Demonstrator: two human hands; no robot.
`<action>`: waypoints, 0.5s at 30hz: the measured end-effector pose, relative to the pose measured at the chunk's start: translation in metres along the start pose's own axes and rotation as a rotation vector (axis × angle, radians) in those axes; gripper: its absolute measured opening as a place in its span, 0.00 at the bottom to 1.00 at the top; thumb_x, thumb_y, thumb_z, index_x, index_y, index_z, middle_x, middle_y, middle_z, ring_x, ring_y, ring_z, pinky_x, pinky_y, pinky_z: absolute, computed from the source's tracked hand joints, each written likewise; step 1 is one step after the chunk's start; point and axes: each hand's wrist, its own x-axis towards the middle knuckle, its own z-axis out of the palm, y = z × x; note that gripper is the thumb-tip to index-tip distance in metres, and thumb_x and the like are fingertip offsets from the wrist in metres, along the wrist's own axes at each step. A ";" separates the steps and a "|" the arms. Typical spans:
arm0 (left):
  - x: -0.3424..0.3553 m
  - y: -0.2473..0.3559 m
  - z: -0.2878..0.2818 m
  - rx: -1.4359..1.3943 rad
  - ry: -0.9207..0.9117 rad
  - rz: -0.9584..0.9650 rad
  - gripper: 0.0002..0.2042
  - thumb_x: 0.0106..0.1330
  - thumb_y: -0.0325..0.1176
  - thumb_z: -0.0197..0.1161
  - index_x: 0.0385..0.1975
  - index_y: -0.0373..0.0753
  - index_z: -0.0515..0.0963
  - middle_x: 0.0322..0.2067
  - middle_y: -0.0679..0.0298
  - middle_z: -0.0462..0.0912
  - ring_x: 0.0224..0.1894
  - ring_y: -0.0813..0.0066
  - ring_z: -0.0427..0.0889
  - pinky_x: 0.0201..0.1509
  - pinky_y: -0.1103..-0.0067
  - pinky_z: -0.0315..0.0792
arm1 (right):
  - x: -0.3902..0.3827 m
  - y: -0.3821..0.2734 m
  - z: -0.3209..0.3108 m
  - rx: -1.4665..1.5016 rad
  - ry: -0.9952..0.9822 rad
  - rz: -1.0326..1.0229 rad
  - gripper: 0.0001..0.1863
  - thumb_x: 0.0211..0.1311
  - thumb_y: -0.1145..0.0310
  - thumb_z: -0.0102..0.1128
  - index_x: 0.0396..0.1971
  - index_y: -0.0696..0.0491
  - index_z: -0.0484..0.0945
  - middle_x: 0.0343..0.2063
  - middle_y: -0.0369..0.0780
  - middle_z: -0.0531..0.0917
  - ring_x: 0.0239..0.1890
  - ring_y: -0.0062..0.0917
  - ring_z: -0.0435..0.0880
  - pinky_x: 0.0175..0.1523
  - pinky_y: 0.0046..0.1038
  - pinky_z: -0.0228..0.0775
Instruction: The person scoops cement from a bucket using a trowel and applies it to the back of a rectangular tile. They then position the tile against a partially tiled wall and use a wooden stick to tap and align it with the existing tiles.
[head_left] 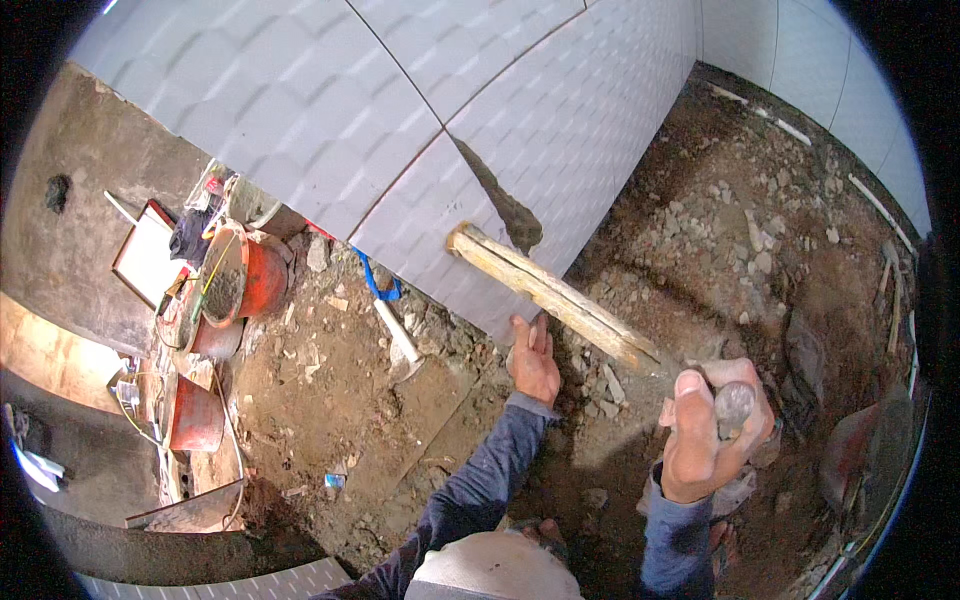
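My left hand (533, 368) reaches up to the lower edge of a pale wall tile (430, 240) with a wavy relief pattern. Its fingers are stretched out and touch the tile there. My right hand (708, 432) is closed around the rounded grey end of a hand tool. A long, narrow, yellowish, mortar-stained bar (560, 300) runs from that fist to the tile face, where its far end appears to touch. How bar and grip join is hidden by the fingers. A dark brown streak (505, 200) lies across the tile above the bar.
Rubble and loose soil (740, 230) cover the ground. At left stand orange buckets (262, 280) and a white-faced framed board (150, 252). A white pipe (398, 330) with a blue strap rises from the ground near the tiles. A pale cap (495, 568) shows at the lower edge.
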 end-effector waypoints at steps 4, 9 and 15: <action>0.001 -0.005 0.008 -0.019 -0.026 -0.026 0.40 0.68 0.55 0.62 0.72 0.40 0.54 0.70 0.61 0.62 0.72 0.67 0.62 0.75 0.68 0.49 | -0.011 0.005 -0.018 -0.008 0.099 -0.064 0.11 0.52 0.65 0.68 0.29 0.57 0.80 0.22 0.38 0.80 0.26 0.25 0.78 0.37 0.28 0.71; 0.021 -0.012 -0.021 -0.006 -0.070 0.021 0.41 0.68 0.55 0.61 0.73 0.39 0.52 0.70 0.58 0.62 0.72 0.65 0.60 0.75 0.65 0.49 | -0.009 -0.010 -0.006 -0.115 -0.044 -0.018 0.11 0.52 0.65 0.68 0.29 0.57 0.80 0.23 0.40 0.82 0.29 0.26 0.80 0.39 0.30 0.73; 0.033 -0.014 -0.028 -0.039 -0.114 -0.044 0.40 0.68 0.55 0.62 0.72 0.40 0.53 0.71 0.60 0.59 0.73 0.63 0.59 0.76 0.65 0.49 | -0.018 -0.013 -0.002 -0.136 -0.054 -0.096 0.12 0.53 0.65 0.64 0.32 0.59 0.79 0.23 0.40 0.80 0.27 0.28 0.79 0.38 0.31 0.73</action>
